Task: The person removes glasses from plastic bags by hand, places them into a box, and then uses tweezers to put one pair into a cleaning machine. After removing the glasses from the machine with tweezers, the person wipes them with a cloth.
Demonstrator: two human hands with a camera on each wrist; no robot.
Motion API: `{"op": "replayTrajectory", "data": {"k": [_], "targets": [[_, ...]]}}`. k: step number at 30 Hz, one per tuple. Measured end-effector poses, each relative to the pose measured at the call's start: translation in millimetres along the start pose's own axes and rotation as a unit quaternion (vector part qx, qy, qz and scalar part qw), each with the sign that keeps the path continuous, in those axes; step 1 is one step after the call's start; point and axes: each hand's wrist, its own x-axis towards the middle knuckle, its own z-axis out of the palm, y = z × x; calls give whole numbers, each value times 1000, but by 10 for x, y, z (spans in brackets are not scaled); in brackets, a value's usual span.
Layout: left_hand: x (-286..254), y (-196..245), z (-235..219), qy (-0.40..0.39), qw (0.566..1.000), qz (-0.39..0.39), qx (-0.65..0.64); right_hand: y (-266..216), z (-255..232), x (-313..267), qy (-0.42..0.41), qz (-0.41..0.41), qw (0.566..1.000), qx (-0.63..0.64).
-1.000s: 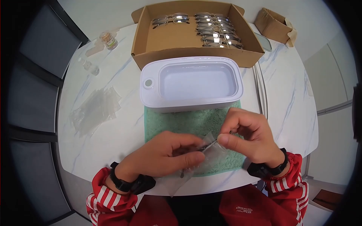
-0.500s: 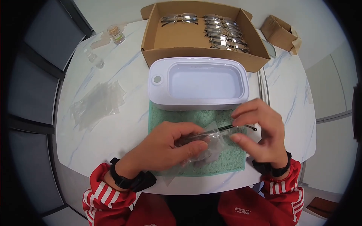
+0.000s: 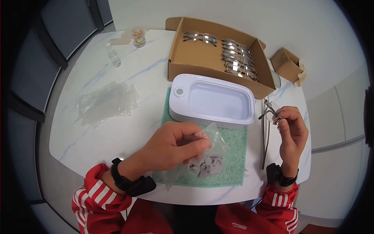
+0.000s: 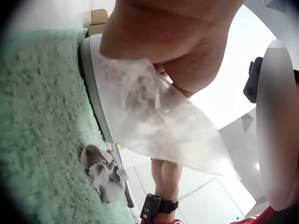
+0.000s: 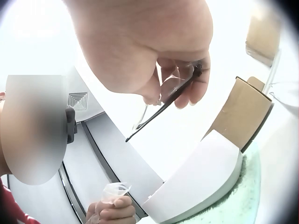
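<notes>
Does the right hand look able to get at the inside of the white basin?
Probably yes: the right hand holds eyeglasses just off the near-right side of the white basin, whose top is open and uncovered.

Raised eyeglasses [image 3: 274,113], dark temples [image 5: 169,102], crumpled clear bag [image 3: 218,144]

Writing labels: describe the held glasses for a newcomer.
Start at the white basin on the green towel. Just right of it, the right hand pinches the dark-armed glasses. They are the only pair in view outside the cardboard box, where the others lie in rows.
</notes>
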Motion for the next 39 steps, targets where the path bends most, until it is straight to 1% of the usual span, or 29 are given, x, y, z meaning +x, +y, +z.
{"op": "replayTrajectory", "data": {"k": [1, 3, 4, 6, 8, 10, 12, 13, 14, 15, 16, 18, 19, 21, 22, 24, 25, 27, 29, 31, 33, 34, 36, 38, 39], "targets": [[-9, -38, -26, 3, 1000, 9, -5, -38, -9, 71, -7, -7, 1000, -5], [-20, -114, -83, -22, 998, 18, -47, -146, -5, 271, -27, -4, 999, -22], [-31, -119, -98, -21, 998, 24, -52, -237, 38, 427, -34, -4, 999, -15], [-51, -135, -113, -25, 997, 29, -72, -386, 186, 845, -64, -6, 997, -53], [-56, -139, -112, -24, 996, 37, -82, -278, 430, 1342, -96, -39, 989, -104], [-77, -101, -114, -17, 995, 45, -86, -171, 725, 1795, -132, -75, 956, -252], [-102, -34, -118, -15, 996, 34, -82, 179, 1005, 2205, -178, -152, 894, -383], [-114, -22, -131, -7, 996, 40, -81, 324, 1132, 2362, -180, -161, 893, -379], [-125, -22, -142, -9, 995, 40, -91, 452, 1252, 2503, -206, -134, 882, -401], [-142, -27, -159, -11, 994, 39, -103, 552, 1366, 2615, -232, -107, 870, -422], [-161, -34, -182, -5, 994, 44, -103, 659, 1464, 2715, -234, -114, 869, -421], [-191, -38, -230, -22, 992, 39, -120, 778, 1630, 2852, -263, -69, 863, -425], [-206, -34, -259, -20, 992, 40, -121, 852, 1687, 2903, -265, -70, 863, -425], [-235, -22, -298, -19, 992, 32, -118, 929, 1803, 2961, -291, -68, 842, -449], [-245, -20, -317, -18, 992, 30, -121, 970, 1865, 3000, -294, -67, 842, -448], [-259, -31, -329, -15, 992, 30, -118, 1083, 1984, 3097, -350, -102, 760, -538], [-263, -36, -319, -14, 992, 28, -122, 1171, 2035, 3132, -354, -101, 759, -538], [-261, -39, -297, -19, 991, 62, -118, 1289, 2120, 3163, -327, -125, 747, -564], [-256, -41, -290, -18, 991, 61, -115, 1364, 2126, 3194, -317, -132, 749, -567], [-263, -42, -288, -18, 992, 60, -108, 1309, 2110, 3184, -303, -138, 751, -570], [-253, -44, -297, -10, 992, 59, -109, 1185, 2058, 3161, -345, -127, 740, -564], [-253, -35, -293, -12, 992, 59, -108, 1123, 2003, 3146, -343, -126, 740, -565], [-263, -33, -272, 17, 990, 64, -123, 836, 1865, 3009, -299, -155, 800, -496], [-272, -31, -248, 19, 991, 67, -113, 306, 1714, 2694, -295, -117, 864, -390], [-275, -27, -239, 26, 992, 74, -100, 22, 1635, 2467, -301, -72, 892, -330]]}}
